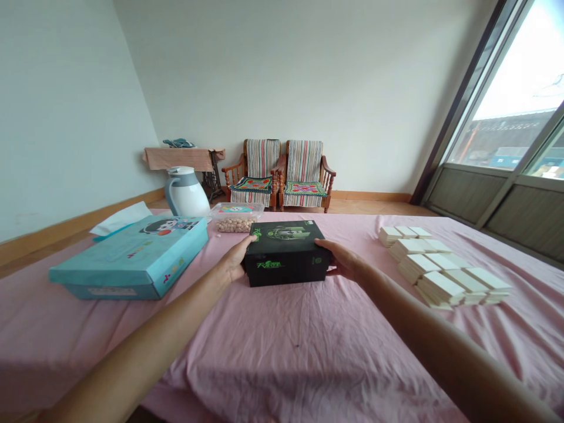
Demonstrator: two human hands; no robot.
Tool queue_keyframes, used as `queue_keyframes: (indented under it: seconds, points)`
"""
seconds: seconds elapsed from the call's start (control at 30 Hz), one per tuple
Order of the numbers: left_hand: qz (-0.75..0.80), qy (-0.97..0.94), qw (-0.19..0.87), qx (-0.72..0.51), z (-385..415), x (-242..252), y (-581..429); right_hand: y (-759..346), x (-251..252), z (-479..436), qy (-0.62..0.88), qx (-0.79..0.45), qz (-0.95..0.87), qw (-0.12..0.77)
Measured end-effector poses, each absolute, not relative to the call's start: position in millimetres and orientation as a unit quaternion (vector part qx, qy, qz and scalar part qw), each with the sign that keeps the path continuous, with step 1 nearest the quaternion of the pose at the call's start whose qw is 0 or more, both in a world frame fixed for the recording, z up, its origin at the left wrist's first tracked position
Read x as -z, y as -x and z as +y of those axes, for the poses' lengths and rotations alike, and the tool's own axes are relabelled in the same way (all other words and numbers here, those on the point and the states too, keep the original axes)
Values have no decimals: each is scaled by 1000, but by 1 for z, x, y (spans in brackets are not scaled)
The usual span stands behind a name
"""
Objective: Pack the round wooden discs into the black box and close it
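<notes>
A black cardboard box with green print (286, 254) sits on the pink bedsheet (273, 352) in the middle of the view. My left hand (233, 259) presses against its left end, and my right hand (341, 261) grips its right end. I cannot tell whether the box is lifted or resting on the sheet. To the left of my left hand lies a large turquoise box (132, 258) with a cartoon print on its lid. Rows of cream-coloured rectangular blocks (440, 273) lie on the sheet to the right of my right hand.
Behind the black box stands a clear plastic tub of pale nuts (235, 218). A white-and-grey jug (187, 192) and a white paper sheet (121, 217) are further back on the left. Two wooden armchairs (282, 175) stand against the far wall, with a large window (502, 117) at right.
</notes>
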State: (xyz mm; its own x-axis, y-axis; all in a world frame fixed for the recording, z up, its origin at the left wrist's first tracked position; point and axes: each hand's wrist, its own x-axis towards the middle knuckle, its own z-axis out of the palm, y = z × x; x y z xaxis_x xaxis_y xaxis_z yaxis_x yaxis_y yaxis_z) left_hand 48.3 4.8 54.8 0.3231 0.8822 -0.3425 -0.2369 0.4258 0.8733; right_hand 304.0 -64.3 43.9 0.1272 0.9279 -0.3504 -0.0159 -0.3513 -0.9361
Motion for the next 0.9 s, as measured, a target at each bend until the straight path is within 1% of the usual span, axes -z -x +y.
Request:
queue_keyframes:
  seconds: [0.63, 0.9]
  points:
    - [463, -358, 713, -387, 12, -37, -50, -305, -28, -60, 631, -531, -359, 437]
    - [449, -359, 687, -445, -10, -29, -47, -307, -16, -64, 645, -513, -347, 448]
